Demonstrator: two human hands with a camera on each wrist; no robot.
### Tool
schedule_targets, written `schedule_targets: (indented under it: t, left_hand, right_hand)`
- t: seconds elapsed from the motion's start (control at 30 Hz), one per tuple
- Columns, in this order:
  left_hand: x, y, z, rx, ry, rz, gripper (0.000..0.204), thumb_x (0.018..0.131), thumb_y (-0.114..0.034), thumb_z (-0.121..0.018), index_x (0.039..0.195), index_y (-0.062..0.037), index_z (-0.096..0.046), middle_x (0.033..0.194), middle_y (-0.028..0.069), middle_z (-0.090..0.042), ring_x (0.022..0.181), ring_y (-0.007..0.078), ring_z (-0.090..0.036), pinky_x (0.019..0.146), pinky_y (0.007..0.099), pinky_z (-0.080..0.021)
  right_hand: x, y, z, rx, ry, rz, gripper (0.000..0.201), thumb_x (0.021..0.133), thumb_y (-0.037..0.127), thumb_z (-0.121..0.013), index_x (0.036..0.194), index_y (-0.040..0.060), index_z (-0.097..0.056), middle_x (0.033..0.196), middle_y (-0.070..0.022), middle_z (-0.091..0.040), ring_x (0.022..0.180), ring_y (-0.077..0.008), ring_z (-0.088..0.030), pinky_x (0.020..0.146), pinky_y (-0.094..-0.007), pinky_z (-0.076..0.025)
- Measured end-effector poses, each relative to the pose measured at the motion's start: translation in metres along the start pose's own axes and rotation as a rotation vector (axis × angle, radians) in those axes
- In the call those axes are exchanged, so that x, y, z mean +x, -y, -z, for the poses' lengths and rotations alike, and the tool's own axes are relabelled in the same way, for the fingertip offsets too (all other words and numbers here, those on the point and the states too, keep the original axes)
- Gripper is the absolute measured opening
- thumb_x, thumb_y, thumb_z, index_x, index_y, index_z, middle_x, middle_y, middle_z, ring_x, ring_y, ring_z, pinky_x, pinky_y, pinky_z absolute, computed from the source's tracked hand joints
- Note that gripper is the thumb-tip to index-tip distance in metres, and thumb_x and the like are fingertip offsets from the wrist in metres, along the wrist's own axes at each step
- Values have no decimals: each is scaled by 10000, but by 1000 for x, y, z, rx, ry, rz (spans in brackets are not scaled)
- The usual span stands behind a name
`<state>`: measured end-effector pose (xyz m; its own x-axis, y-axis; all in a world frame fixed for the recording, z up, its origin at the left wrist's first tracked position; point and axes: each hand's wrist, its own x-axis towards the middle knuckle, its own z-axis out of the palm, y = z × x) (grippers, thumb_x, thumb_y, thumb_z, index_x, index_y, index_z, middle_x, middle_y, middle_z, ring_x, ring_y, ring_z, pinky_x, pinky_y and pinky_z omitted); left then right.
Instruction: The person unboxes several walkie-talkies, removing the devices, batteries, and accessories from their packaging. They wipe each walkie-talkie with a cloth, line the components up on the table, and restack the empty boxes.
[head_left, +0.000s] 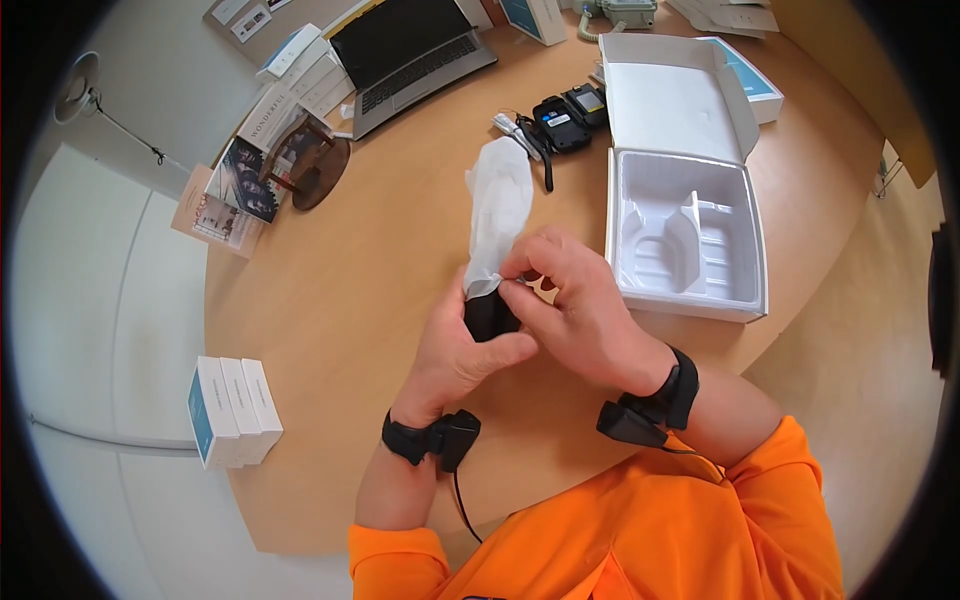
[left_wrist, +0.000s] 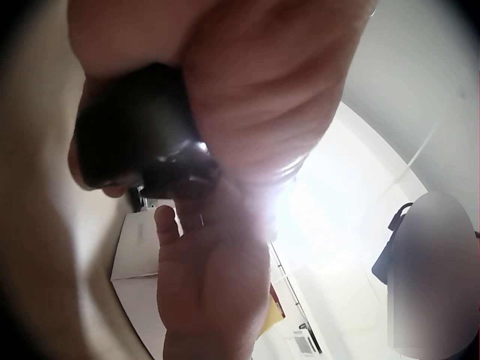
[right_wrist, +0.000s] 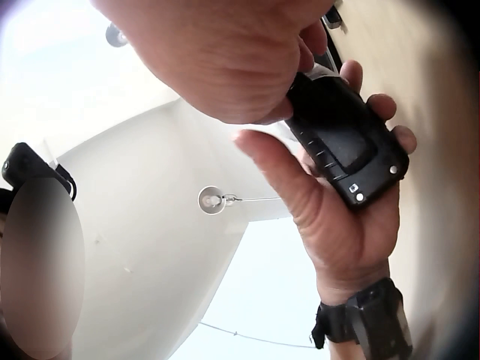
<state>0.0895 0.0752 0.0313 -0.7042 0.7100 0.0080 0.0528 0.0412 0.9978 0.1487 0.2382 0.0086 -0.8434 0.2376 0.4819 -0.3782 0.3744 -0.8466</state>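
Note:
A black device (head_left: 488, 318) lies in the left hand (head_left: 452, 345), whose fingers curl round its far side; the right wrist view shows its ribbed black case (right_wrist: 345, 135) with two screws near one end. From its upper end a white translucent sleeve (head_left: 498, 205) stretches away over the table. The right hand (head_left: 590, 310) pinches the sleeve's near edge with thumb and forefinger, right beside the device. In the left wrist view the device (left_wrist: 135, 127) is dark and blurred.
An open white box (head_left: 690, 290) with a moulded tray stands at the right. Beyond the sleeve lie black devices (head_left: 562, 125) and cables. A laptop (head_left: 415, 75), a wooden stand (head_left: 312, 165) and booklets are at the back left, stacked white boxes (head_left: 240, 410) at the left edge.

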Motion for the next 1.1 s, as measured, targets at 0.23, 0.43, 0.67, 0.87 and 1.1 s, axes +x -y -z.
schedule_targets:
  t: [0.23, 0.43, 0.67, 0.87, 1.1]
  left_hand:
    - [-1, -7, 5, 68, -60, 211, 573, 819, -80, -753, 1339, -46, -514, 1133, 30, -624, 1011, 108, -612, 862, 271, -511]
    - [2, -3, 6, -33, -122, 187, 504, 831, -49, -725, 1293, -24, -526, 1060, 28, -651, 888, 95, -653, 763, 251, -542]
    - [3, 0, 6, -122, -177, 100, 452, 865, -110, -698, 1274, -1, -540, 1060, 52, -661, 962, 123, -651, 768, 303, -565]
    - [5, 6, 17, -586, -213, 86, 548, 1031, -475, -471, 1320, -14, -537, 1136, 73, -665, 989, 203, -655, 885, 367, -539]
    - [3, 12, 20, -679, -243, 26, 565, 1061, -499, -423, 1320, -9, -534, 1202, 134, -658, 1037, 260, -657, 942, 399, -528]
  right_hand:
    - [3, 6, 2, 154, 8, -158, 93, 885, 36, -660, 939, 18, -586, 896, -148, -577, 800, -322, -599, 698, -401, -494]
    - [3, 0, 0, -27, -55, 70, 110, 876, 37, -678, 934, 36, -585, 907, -140, -582, 805, -345, -608, 681, -415, -501]
    - [-3, 3, -6, -111, 14, 163, 150, 854, -51, -665, 956, 28, -588, 927, -122, -584, 808, -307, -607, 680, -379, -497]
    - [-2, -3, -8, 81, 132, 234, 208, 882, 0, -680, 1072, 41, -606, 1019, -123, -591, 857, -285, -621, 706, -347, -523]
    - [-12, 15, -14, 225, 260, -183, 562, 869, 173, -781, 1326, 14, -496, 1114, -122, -607, 931, -201, -622, 743, -315, -546]
